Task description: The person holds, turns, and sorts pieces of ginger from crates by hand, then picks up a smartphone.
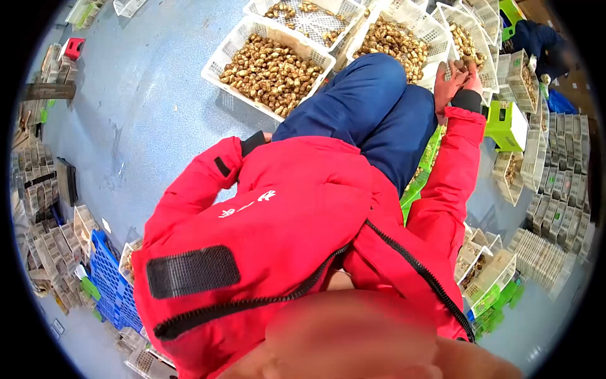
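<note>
My right hand (454, 83) reaches over the near edge of a white mesh crate (445, 18) at the upper right. Its fingers are spread apart, and I make out nothing gripped in them. Small brown-and-yellow rounded pieces (466, 43), perhaps mushrooms or bulbs, lie in that crate around the fingertips. Only a sliver of my left hand (268, 136) shows beyond its black cuff, at my blue-trousered thigh; the fingers are hidden. In front of my knees stands another white crate (218, 63), heaped with the same kind of pieces (270, 74).
More white crates (353, 55) crowd the top. A green box (505, 125) stands right of my arm. Stacked crates (565, 155) line the right side, with a person (536, 43) in dark clothing at the upper right. A blue pallet (107, 278) leans at the lower left.
</note>
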Tool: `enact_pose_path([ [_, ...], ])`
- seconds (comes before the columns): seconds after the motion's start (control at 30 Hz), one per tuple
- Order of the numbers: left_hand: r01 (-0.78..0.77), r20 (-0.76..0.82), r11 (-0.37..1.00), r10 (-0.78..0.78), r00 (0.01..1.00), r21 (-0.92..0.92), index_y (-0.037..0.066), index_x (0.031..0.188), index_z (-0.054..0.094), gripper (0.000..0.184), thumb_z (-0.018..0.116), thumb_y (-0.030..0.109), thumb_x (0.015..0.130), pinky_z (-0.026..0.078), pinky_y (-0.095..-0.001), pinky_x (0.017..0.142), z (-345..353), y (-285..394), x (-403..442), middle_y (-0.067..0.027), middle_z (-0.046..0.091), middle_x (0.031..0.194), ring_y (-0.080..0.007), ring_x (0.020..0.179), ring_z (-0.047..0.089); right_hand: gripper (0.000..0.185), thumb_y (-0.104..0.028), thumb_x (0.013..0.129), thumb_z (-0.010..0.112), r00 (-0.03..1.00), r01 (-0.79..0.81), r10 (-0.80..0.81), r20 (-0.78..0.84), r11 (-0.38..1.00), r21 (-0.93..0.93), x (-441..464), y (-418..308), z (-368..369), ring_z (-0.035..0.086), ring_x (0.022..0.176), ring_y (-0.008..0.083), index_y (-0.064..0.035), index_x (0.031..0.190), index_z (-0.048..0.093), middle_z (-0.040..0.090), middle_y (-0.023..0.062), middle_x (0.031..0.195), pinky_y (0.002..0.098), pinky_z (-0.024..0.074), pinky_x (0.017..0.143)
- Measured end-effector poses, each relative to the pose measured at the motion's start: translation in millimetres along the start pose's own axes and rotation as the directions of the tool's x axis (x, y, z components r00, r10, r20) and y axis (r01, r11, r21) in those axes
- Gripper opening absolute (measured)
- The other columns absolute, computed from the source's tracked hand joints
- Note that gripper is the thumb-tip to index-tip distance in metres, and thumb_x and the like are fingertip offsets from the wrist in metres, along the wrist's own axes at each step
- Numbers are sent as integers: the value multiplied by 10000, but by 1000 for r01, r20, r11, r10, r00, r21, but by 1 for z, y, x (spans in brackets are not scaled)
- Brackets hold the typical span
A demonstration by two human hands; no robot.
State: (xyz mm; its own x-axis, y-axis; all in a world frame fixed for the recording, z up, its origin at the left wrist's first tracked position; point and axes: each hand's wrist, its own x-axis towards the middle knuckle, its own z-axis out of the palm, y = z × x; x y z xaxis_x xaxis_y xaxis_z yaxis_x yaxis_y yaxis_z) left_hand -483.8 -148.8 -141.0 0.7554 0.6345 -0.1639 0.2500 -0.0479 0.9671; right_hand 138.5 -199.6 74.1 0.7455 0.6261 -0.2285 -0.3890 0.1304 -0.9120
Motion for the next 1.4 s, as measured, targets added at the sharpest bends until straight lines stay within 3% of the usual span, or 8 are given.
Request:
enact_pose_path([
  [0.23, -128, 90, 991, 131, 987, -41, 40, 1205, 576, 362, 604, 212, 888, 496, -350, 810, 19, 28, 10, -60, 631, 1073, -172, 945, 601, 421, -281, 957, 465, 987, 113, -107, 121, 993, -40, -14, 1, -9, 441, 1209, 344, -34, 1296, 435, 459, 204, 1252, 426, 399, 1016],
  [0.6, 170, 364, 895, -9, 931, -413, 48, 1202, 591, 340, 581, 210, 904, 495, -341, 789, 26, 62, 8, -54, 648, 1062, -168, 919, 612, 435, -340, 953, 440, 998, 12, -14, -63, 999, -36, -61, -7, 36, 460, 1200, 279, -65, 1289, 467, 511, 136, 1258, 403, 384, 1005],
  [0.67, 138, 321, 884, 15, 947, -447, 50, 1202, 594, 336, 577, 210, 907, 495, -340, 785, 22, 62, -5, -52, 651, 1060, -167, 914, 614, 440, -353, 948, 447, 961, 258, -276, -28, 926, -275, -45, 21, 17, 472, 1185, 280, -59, 1273, 481, 527, 132, 1224, 411, 390, 998],
  [0.77, 465, 196, 865, -431, 881, -188, 39, 1104, 619, 250, 589, 195, 911, 517, -271, 693, -39, 84, -30, -22, 665, 941, -127, 790, 629, 404, -329, 948, 455, 966, 241, -249, -73, 965, -107, -36, 17, 16, 497, 1149, 283, -46, 1231, 509, 546, 132, 1174, 426, 406, 981],
  [0.97, 455, 38, 810, -477, 878, -370, 68, 1081, 616, 248, 602, 240, 903, 502, -243, 650, -57, 22, -50, -10, 649, 877, -87, 749, 600, 356, -253, 967, 418, 986, 72, -57, -158, 993, 94, -29, 10, -1, 513, 1114, 341, 13, 1190, 498, 533, 154, 1136, 447, 443, 976],
  [1.07, 331, -31, 876, -364, 931, -351, 38, 1139, 585, 324, 611, 237, 885, 495, -302, 817, -46, -23, -36, -50, 629, 1016, -134, 905, 589, 420, -299, 914, 533, 997, 76, -73, -35, 994, 78, -6, 22, -35, 522, 1114, 373, -19, 1223, 489, 563, 175, 1124, 474, 456, 927],
  [1.27, -367, 48, 853, 378, 925, 372, 70, 1264, 514, 544, 634, 348, 812, 418, -389, 977, -18, 11, -30, -135, 542, 1265, -276, 1143, 537, 344, -252, 964, 418, 984, 28, -22, -175, 999, 32, -48, 7, 20, 488, 1179, 305, -22, 1205, 500, 520, 130, 1231, 424, 383, 1027],
  [1.4, 304, 84, 908, -292, 953, -289, 71, 1264, 520, 435, 441, 333, 926, 451, -376, 950, 7, 43, -24, -109, 585, 1222, -241, 1093, 573, 290, -266, 962, 451, 993, -80, 92, -70, 984, 162, -68, 8, 58, 483, 1123, 241, -56, 1158, 491, 530, 65, 1090, 414, 399, 980],
])
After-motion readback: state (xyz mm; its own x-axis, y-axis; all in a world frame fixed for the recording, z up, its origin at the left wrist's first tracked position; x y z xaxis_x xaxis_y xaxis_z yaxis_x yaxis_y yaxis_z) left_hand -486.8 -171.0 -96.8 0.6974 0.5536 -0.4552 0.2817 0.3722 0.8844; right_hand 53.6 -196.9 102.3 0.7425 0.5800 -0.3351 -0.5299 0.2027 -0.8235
